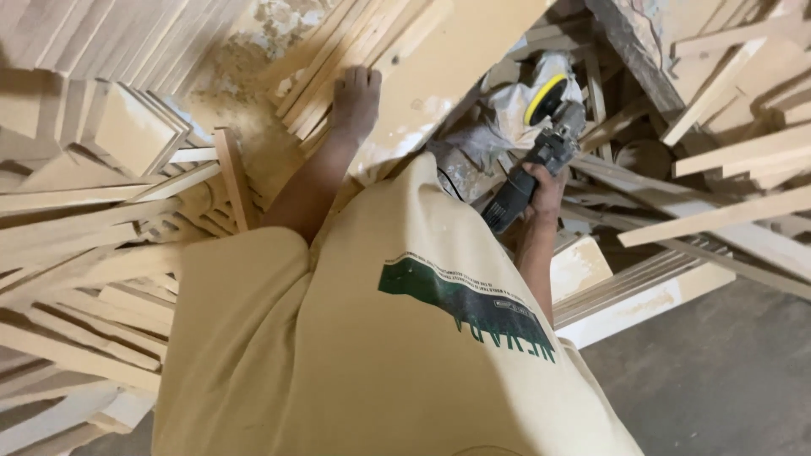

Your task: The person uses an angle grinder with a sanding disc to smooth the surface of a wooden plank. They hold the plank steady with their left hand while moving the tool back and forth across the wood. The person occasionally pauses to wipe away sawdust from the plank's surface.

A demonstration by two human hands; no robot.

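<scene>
One grinder (541, 156), disc-end up-right.

Pale wooden slats (93, 279) lie heaped around a grey concrete floor (718, 380) dusted with sawdust (245, 59).

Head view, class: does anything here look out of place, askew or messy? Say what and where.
Yes. Wood strips on the right lie crisscrossed at odd angles, not stacked. Sawdust coats the surface beyond the left hand, which rests on a board. The right hand holds a sander, its disc lifted off the wood.
</scene>
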